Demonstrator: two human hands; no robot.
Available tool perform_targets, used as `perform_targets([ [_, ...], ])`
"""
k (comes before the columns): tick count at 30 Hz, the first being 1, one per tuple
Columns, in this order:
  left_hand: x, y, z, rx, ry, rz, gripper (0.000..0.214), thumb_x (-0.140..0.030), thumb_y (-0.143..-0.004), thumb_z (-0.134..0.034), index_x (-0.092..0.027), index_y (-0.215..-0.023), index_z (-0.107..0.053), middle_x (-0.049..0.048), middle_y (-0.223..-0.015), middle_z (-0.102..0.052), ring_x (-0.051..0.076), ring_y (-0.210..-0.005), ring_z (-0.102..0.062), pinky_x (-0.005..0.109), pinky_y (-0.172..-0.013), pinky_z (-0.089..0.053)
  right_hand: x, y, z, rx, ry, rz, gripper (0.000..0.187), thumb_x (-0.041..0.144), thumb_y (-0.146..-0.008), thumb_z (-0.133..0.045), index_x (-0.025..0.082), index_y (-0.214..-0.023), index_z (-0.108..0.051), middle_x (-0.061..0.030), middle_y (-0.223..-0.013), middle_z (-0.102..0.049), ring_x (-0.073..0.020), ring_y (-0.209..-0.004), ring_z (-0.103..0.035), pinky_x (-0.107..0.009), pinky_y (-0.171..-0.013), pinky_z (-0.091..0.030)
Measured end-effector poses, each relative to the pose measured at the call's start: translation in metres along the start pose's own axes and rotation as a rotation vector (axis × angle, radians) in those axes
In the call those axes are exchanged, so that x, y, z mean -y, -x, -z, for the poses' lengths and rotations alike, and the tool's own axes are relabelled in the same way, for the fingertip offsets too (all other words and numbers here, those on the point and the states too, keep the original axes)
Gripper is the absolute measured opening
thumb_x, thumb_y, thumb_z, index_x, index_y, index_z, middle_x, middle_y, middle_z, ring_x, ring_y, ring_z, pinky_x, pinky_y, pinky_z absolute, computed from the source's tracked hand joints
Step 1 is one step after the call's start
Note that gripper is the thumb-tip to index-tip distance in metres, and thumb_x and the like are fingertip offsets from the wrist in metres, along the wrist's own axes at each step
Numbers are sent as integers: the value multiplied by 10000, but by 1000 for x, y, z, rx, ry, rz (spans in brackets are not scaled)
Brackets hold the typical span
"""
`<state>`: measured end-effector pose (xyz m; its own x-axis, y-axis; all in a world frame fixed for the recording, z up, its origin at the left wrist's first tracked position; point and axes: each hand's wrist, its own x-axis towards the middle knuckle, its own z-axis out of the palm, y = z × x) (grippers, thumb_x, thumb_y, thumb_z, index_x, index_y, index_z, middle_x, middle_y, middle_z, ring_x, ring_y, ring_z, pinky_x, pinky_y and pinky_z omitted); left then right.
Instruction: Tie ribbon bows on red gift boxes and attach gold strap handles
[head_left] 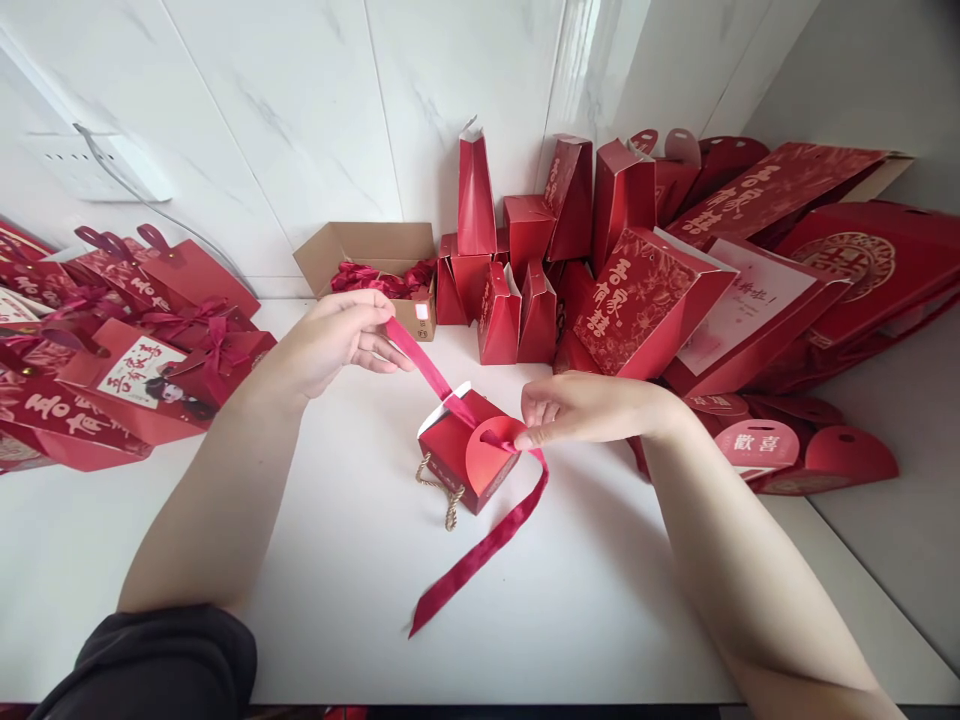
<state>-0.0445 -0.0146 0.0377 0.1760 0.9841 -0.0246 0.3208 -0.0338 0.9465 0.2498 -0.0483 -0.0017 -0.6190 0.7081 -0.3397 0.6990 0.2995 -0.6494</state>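
A small red gift box (459,452) with a round flap and a gold cord handle sits on the white table (360,580). A red ribbon (480,548) runs through the flap. My left hand (337,335) is closed, pinching the ribbon's upper end and holding it taut up and to the left of the box. My right hand (570,405) is closed, pinching the ribbon at the flap on the box's right side. The ribbon's free tail trails toward the table's front.
A cardboard box of red ribbons (375,265) stands at the back wall. Folded red boxes and bags (600,260) crowd the back right. Finished ribboned boxes (150,340) pile up at the left. Flat red flap pieces (787,450) lie at the right.
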Motion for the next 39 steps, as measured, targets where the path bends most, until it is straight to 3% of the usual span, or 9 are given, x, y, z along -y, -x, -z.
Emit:
perform_targets([
  [7, -9, 4, 6, -24, 205, -125, 124, -240, -788, -555, -152, -722, -497, 94, -893, -753, 169, -607, -696, 227, -512, -517, 8, -11, -7, 133, -8, 12, 449, 610, -696, -694, 197, -851, -613, -31, -947, -707, -197, -843, -612, -245, -637, -415],
  [11, -14, 9, 8, -58, 359, -203, 95, -230, -807, -514, -158, -746, -519, 54, -818, -759, 156, -639, -693, 195, -501, -488, 2, -17, -9, 111, -112, 35, 425, 580, -737, -684, 186, -872, -602, -37, -965, -715, -190, -860, -614, -245, -665, -422],
  [14, -18, 13, 10, -118, 430, -259, 111, -235, -811, -497, -164, -746, -553, 37, -764, -753, 132, -610, -661, 193, -490, -466, 1, -18, -10, 212, -196, 62, 399, 557, -806, -636, 170, -894, -676, -45, -916, -736, -184, -867, -640, -254, -732, -447],
  [19, -21, 16, 13, -193, 449, -290, 134, -253, -797, -515, -191, -719, -604, 5, -700, -735, 132, -619, -623, 220, -493, -448, 9, -11, -10, 352, -213, 236, 377, 485, -840, -644, 183, -1041, -745, -52, -1103, -727, -197, -1055, -648, -233, -864, -465],
  [23, -21, 15, 15, -217, 467, -315, 191, -241, -808, -478, -201, -696, -627, -1, -684, -725, 137, -660, -626, 221, -505, -459, 12, -12, -14, 406, -214, 372, 322, 400, -871, -640, 186, -1091, -738, -49, -1293, -641, -191, -1296, -505, -201, -983, -414],
  [29, -23, 16, 14, -262, 519, -334, 206, -198, -779, -454, -193, -653, -617, 30, -657, -720, 155, -628, -643, 228, -476, -464, 7, -36, -34, 476, -200, 513, 360, 331, -875, -647, 178, -1199, -681, -59, -1216, -668, -171, -1153, -592, -248, -998, -426],
  [32, -27, 19, 13, -287, 542, -352, 203, -179, -762, -447, -192, -642, -610, 39, -644, -715, 140, -574, -624, 220, -470, -467, 4, -36, -32, 437, -311, 458, 318, 337, -869, -653, 147, -1118, -708, -78, -1122, -704, -175, -1060, -639, -272, -955, -468],
  [35, -30, 23, 14, -268, 548, -381, 202, -155, -761, -445, -174, -655, -616, 47, -632, -711, 135, -542, -626, 207, -464, -472, 1, -23, -16, 287, -452, 433, 267, 338, -873, -653, 126, -1015, -729, -83, -1001, -729, -165, -936, -664, -278, -871, -505],
  [39, -36, 30, 14, -128, 554, -445, 200, -193, -771, -448, -151, -735, -640, 68, -707, -736, 171, -622, -675, 224, -505, -519, -3, 1, 5, 62, -590, 497, 212, 301, -908, -616, 128, -917, -739, -70, -864, -740, -154, -826, -676, -272, -788, -517],
])
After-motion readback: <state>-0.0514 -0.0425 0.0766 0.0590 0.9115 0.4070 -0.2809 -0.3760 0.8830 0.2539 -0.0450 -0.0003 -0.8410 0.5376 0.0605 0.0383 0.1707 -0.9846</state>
